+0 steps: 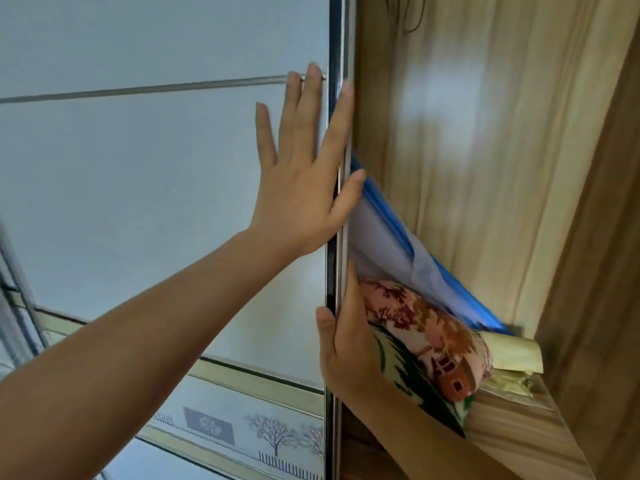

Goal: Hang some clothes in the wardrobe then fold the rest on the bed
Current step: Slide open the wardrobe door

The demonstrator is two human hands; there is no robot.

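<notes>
The wardrobe door (156,202), a pale glossy panel with a dark metal edge, stands left of the open wooden wardrobe (467,133). It likely slides heavily and its face looks slippery, so the edge is the place to grip. The left hand (298,202) presses flat, fingers straight, while the right hand (341,351) clasps that edge lower down, fingers curled behind.

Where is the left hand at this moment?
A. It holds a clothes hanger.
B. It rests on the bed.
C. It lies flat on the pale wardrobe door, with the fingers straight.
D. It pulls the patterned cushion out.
C: the left hand is spread flat against the wardrobe door near its edge, while the right hand grips that edge lower down, beside the patterned cushion.
</notes>
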